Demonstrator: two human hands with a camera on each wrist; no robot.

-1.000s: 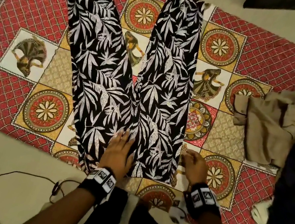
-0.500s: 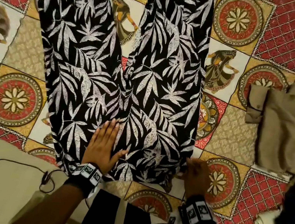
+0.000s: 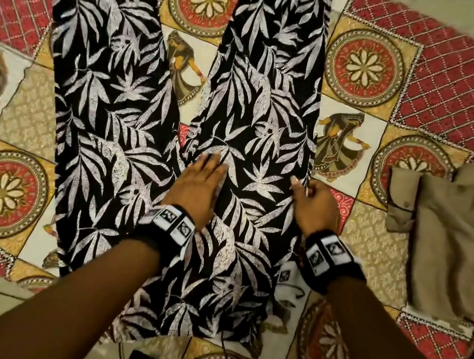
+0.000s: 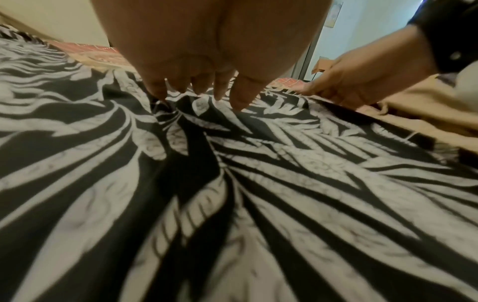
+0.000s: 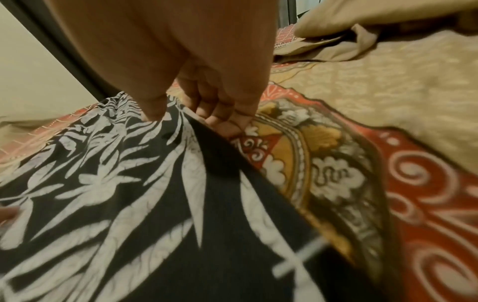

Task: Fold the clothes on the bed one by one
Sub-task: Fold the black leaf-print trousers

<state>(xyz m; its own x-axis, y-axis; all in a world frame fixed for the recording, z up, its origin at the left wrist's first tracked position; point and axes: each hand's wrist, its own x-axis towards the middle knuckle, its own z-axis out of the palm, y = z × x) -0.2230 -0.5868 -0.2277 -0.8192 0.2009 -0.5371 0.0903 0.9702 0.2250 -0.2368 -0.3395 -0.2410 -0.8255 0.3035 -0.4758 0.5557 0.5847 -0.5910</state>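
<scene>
Out on the left, the patterned bedspread (image 3: 4, 193) shows its red-and-gold flower medallions, and over it lie the black leaf-print trousers (image 3: 108, 114), spread flat on the bed with both legs running away from the person in a V. The left trouser leg angles off toward the far left, the right one runs nearly straight up the frame. Now the left forearm comes in from the bottom, a black wrist band (image 3: 165, 227) with white markers strapped round it, and the left hand (image 3: 197, 185) is laid palm-down on the trousers just below the crotch, fingers straight and together, pressing the fabric flat; from the left wrist camera the fingertips (image 4: 240, 102) touch the cloth and a small ridge bunches ahead of them. Moving right, the right hand (image 3: 313, 204) sits at the outer edge of the right trouser leg, fingers curled, thumb on top, pinching the side seam; the right wrist view shows that edge lifted slightly off the bedspread between thumb and curled fingers (image 5: 220, 114). Its forearm runs in from the lower right. Farther right, well apart from the trousers, a crumpled beige garment (image 3: 450, 246) lies on the bed.
</scene>
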